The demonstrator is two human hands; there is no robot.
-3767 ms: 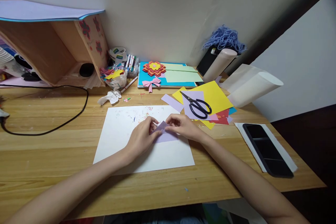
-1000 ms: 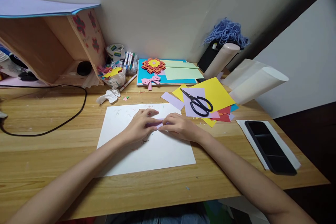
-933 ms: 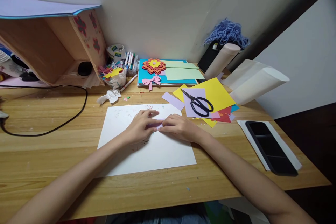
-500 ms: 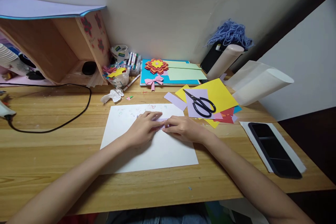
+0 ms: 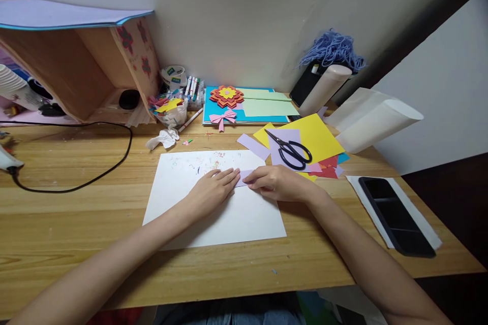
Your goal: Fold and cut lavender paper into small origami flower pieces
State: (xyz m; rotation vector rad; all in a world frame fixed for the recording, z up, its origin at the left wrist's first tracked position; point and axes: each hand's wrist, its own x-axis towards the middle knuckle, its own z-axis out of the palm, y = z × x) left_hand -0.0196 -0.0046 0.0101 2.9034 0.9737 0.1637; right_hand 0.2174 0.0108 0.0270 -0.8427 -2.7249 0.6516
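On white paper (image 5: 244, 223), two hands (image 5: 211, 190) (image 5: 276, 183), one lilac (image 5: 244, 174)

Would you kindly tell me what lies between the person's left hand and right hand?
In the head view, a piece of purple paper shows between the left hand and the right hand, lying on the white sheet.

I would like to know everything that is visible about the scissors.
The scissors have two black looped handles, apparently plastic, and dark, narrow blades that look metal and seem shut or nearly so. They lie flat across a purple sheet, tips pointing away and leftward, handles toward the right. One loop reaches past that sheet, over yellow paper. The right hand is close by but does not hold them.
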